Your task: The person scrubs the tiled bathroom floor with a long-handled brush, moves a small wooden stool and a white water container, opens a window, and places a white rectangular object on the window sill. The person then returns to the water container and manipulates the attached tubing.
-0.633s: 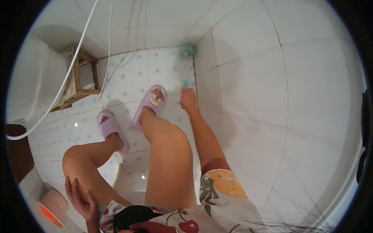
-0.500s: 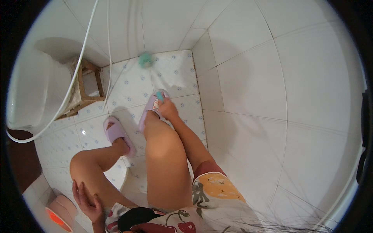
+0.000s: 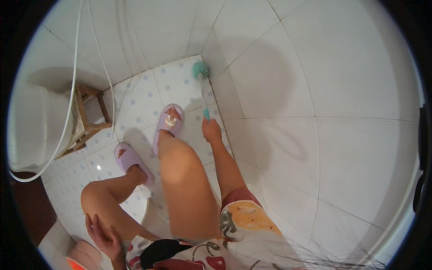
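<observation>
A toilet brush (image 3: 202, 92) with a round green bristle head, a pale shaft and a teal grip is held in my right hand (image 3: 212, 130), fingers wrapped round the grip's end. Its head rests in the far corner, where the patterned floor meets the right wall. My left hand (image 3: 102, 238) lies on my left thigh with its fingers spread, holding nothing. Both my feet are on the floor in lilac slippers (image 3: 167, 127), the right one just left of the brush's shaft.
A wooden stool (image 3: 87, 118) stands at the far left beside a translucent white tub (image 3: 33, 126). White hoses (image 3: 72, 85) hang in front of them. A pink and orange bucket (image 3: 85, 255) is at the lower left. White tiled walls (image 3: 270, 94) close in the back and right.
My right hand has swung the brush to the right. Its head has gone from along the back wall into the corner. The view has shifted slightly; my left hand stays on the thigh.
</observation>
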